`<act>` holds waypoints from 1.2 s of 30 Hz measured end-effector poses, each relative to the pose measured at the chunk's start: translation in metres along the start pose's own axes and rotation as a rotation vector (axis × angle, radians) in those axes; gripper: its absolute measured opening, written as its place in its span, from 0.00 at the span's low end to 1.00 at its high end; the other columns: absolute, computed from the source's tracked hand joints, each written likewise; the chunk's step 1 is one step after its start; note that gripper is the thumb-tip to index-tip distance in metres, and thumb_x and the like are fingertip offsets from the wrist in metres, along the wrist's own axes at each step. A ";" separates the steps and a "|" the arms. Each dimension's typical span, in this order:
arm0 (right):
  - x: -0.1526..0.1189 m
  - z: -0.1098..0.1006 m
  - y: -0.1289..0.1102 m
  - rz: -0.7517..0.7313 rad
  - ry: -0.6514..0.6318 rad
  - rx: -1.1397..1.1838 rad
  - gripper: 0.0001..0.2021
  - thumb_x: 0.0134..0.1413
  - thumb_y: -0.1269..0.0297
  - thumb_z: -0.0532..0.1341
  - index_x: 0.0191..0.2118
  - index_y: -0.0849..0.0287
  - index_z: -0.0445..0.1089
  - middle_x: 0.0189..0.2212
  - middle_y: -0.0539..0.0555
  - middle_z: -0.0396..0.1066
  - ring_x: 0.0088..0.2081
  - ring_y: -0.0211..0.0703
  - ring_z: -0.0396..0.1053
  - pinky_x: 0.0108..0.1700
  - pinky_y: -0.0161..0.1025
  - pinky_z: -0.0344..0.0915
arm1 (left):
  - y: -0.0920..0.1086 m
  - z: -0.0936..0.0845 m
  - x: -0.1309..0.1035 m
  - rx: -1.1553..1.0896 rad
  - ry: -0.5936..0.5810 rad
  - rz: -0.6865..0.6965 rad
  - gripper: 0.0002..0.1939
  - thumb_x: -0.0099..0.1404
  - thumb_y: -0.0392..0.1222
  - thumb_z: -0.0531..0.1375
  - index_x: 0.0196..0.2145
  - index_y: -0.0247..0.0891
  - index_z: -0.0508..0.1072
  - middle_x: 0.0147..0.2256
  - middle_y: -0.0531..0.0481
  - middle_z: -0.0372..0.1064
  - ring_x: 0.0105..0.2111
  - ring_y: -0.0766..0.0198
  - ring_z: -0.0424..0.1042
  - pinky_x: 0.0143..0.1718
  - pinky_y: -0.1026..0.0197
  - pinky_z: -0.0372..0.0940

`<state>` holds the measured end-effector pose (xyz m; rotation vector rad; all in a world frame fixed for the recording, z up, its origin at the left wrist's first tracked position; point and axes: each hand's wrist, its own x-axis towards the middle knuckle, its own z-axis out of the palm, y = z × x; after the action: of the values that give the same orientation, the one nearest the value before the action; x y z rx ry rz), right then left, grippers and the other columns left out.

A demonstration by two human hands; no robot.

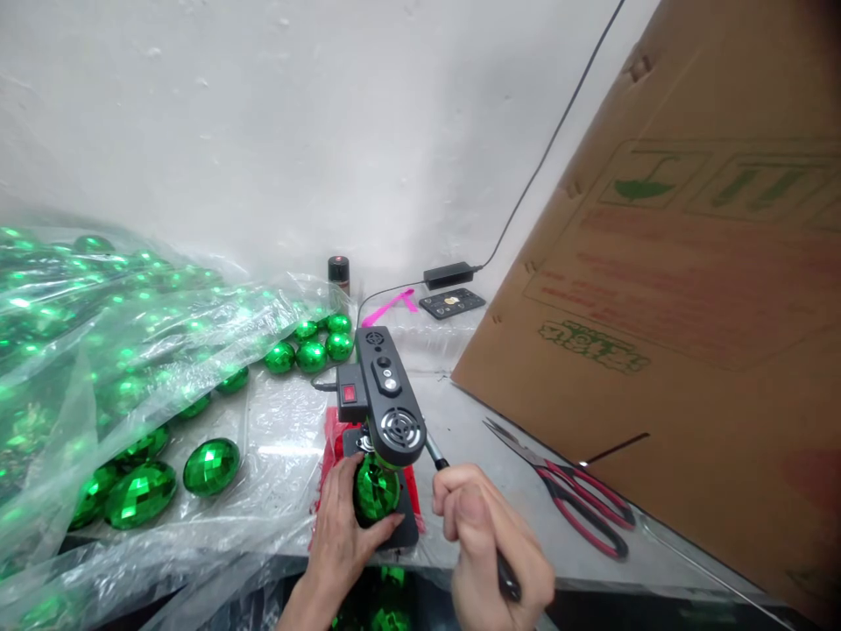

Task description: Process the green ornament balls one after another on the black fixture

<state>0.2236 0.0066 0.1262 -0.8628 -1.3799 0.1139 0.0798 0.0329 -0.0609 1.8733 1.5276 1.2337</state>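
Observation:
A shiny green faceted ball ornament (377,491) sits beneath the head of a black bench machine (392,386). My left hand (345,517) is wrapped round the ball's near left side, thumb in front. Closed in a fist, my right hand (490,535) grips the machine's lever (434,449) by its black handle. The lever slants up to the machine's right side. A small box with a red switch (349,393) is attached on the machine's left. The black base (402,532) rests over red material (332,451). The ball's top is hidden under the machine head.
Many green balls lie under clear plastic (164,298) on the left; several loose ones (211,466) lie outside. Black-and-red scissors (571,495) lie at right before a large cardboard box (657,263). Behind are a dark can (339,276), pink ribbon (389,307) and a power adapter (449,275).

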 end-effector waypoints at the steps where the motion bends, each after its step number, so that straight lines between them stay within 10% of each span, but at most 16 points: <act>1: 0.000 0.000 0.000 0.000 0.002 -0.001 0.17 0.74 0.80 0.52 0.32 0.55 0.61 0.25 0.46 0.63 0.25 0.32 0.65 0.26 0.33 0.60 | 0.000 0.002 -0.001 0.022 0.004 0.024 0.39 0.56 0.42 0.74 0.64 0.38 0.72 0.59 0.32 0.78 0.59 0.31 0.79 0.60 0.27 0.77; 22: 0.000 0.002 0.001 -0.011 0.034 0.030 0.18 0.74 0.81 0.52 0.32 0.56 0.62 0.25 0.46 0.62 0.25 0.32 0.63 0.26 0.34 0.59 | -0.002 0.016 0.008 -0.202 -0.088 -0.210 0.43 0.50 0.46 0.76 0.63 0.36 0.73 0.56 0.36 0.80 0.56 0.37 0.81 0.62 0.31 0.75; 36: -0.025 0.009 0.011 -0.032 0.147 -0.011 0.19 0.74 0.79 0.53 0.28 0.56 0.59 0.22 0.45 0.57 0.25 0.34 0.63 0.27 0.34 0.58 | 0.003 0.016 0.012 -0.156 -0.114 -0.116 0.43 0.47 0.43 0.77 0.61 0.37 0.73 0.49 0.39 0.82 0.48 0.40 0.84 0.55 0.35 0.79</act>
<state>0.2143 0.0047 0.0994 -0.8411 -1.2576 0.0177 0.0948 0.0468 -0.0626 1.7005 1.4159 1.1400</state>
